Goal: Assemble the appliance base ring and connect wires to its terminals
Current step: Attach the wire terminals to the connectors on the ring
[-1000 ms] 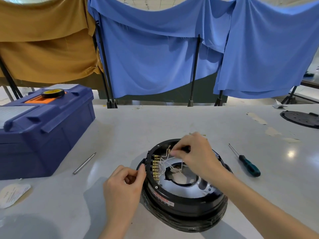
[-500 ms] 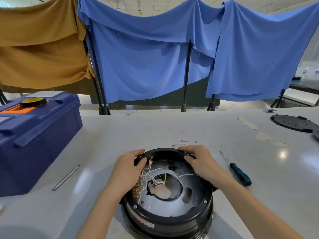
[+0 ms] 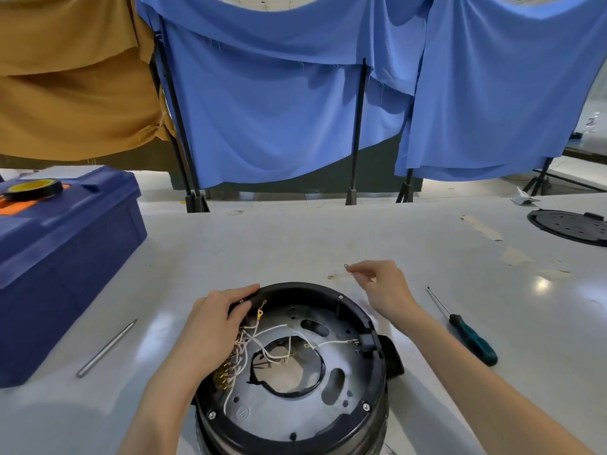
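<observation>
The black appliance base ring stands upside down at the near edge of the table, its grey inner plate showing white wires and a row of brass terminals at the left. My left hand rests on the ring's far-left rim, fingers curled over the edge. My right hand is beyond the ring over the table and pinches a short loose wire with ring lugs at its ends.
A blue toolbox with a tape roll on top stands at the left. A metal rod lies beside it. A green-handled screwdriver lies at the right, a black round plate at the far right.
My right hand left the ring's far rim and moved out over the table to pinch the loose wire. My left hand stays on the left rim. The view has dropped closer.
</observation>
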Demonstrator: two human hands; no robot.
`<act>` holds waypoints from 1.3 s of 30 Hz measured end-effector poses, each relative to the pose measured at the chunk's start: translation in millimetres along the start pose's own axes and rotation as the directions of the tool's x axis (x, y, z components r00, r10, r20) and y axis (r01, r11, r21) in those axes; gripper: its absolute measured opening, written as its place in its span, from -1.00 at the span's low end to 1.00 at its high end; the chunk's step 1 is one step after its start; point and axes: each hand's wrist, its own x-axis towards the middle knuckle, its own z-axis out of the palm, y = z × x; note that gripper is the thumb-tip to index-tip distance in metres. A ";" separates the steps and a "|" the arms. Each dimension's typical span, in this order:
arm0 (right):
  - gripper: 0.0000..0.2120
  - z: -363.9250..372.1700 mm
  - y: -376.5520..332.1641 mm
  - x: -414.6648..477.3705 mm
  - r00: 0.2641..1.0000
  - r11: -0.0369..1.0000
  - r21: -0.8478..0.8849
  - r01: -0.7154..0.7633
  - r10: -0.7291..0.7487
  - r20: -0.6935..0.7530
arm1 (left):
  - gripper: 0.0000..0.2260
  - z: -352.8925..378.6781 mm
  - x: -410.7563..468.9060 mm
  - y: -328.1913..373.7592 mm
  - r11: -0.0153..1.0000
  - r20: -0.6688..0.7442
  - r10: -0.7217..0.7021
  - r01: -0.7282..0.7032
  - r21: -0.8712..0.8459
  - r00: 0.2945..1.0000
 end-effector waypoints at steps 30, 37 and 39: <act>-0.83 8.2 -64.5 -56.5 0.903 0.892 0.295 0.343 -0.400 0.158 | -0.80 -3.9 -21.2 65.6 0.957 -0.071 0.276 -0.267 0.109 0.959; -0.84 5.3 -58.8 -75.3 0.933 0.806 0.568 0.166 -0.315 0.174 | -0.76 1.6 -33.4 59.6 0.971 -0.065 0.042 -0.056 -0.231 0.997; -0.82 2.3 -54.3 -76.2 0.938 0.801 0.581 0.142 -0.296 0.178 | -0.77 1.3 -34.7 59.3 0.943 -0.090 0.004 -0.034 -0.332 0.996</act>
